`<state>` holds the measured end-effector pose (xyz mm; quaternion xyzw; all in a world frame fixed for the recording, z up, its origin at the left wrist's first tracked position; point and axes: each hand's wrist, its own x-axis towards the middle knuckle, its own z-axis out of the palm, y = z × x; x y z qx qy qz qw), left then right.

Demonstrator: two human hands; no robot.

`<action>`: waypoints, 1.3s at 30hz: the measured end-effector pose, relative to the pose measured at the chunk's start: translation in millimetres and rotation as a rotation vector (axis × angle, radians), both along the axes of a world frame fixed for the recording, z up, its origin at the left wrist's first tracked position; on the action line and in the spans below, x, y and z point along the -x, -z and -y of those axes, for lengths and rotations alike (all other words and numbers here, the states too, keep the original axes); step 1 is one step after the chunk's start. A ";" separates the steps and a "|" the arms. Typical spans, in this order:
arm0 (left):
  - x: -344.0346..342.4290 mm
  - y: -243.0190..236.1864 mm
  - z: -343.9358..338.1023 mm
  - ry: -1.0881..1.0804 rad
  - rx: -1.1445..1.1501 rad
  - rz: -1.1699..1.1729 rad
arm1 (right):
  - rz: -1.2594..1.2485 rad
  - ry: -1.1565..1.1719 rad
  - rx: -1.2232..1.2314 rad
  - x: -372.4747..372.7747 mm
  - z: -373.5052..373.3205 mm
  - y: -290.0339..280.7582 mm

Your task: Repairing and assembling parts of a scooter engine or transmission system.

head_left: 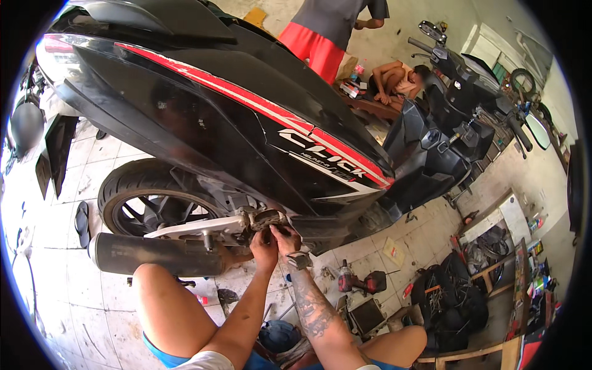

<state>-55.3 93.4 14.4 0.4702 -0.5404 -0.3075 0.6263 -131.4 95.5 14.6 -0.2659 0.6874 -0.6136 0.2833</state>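
Note:
A black scooter with a red and white stripe leans across the view in front of me. At its lower side, behind a silver swingarm, sits a dark, grimy round metal part of the engine area. Just below this part, my left hand has its fingers drawn together. Right beside it, my right hand, with a watch on the wrist, pinches at the same spot. Whatever small thing the fingers hold is hidden. Left of my hands are the dark muffler and the rear wheel.
On the tiled floor to the right lie a red and black cordless power tool and a black tray. Farther right is a black bag with tools, beside a wooden frame. One person stands behind the scooter; another sits.

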 end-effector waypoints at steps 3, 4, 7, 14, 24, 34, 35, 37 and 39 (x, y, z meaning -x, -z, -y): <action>7.3 0.1 -0.8 0.045 -0.020 -0.023 | 0.032 -0.137 -0.035 20.7 -0.5 18.8; 7.4 -10.3 -1.3 0.042 -0.034 -0.058 | 0.034 -0.134 -0.038 22.0 -5.0 23.2; 8.8 -14.3 -3.9 0.083 -0.118 -0.162 | -0.080 -0.171 -0.073 18.3 -26.5 34.6; 14.6 -13.4 -2.8 0.039 -0.058 -0.012 | -0.369 -0.228 -0.152 19.1 -92.4 22.7; 13.9 -7.4 -9.7 0.012 -0.084 -0.076 | 0.438 -0.201 -0.041 -9.5 -125.1 42.7; 24.2 -8.7 1.6 -0.164 -0.191 -0.167 | 0.264 -0.154 0.035 -7.1 -120.0 40.5; 23.3 -11.7 0.2 -0.137 -0.342 -0.164 | 0.270 -0.150 0.046 -6.4 -119.1 36.4; 22.7 -17.7 -1.5 -0.020 -0.523 -0.349 | 0.276 -0.138 0.053 -5.8 -118.5 26.7; 19.9 -17.7 -0.4 0.078 -0.592 -0.471 | 0.243 -0.080 0.051 -7.2 -117.0 21.1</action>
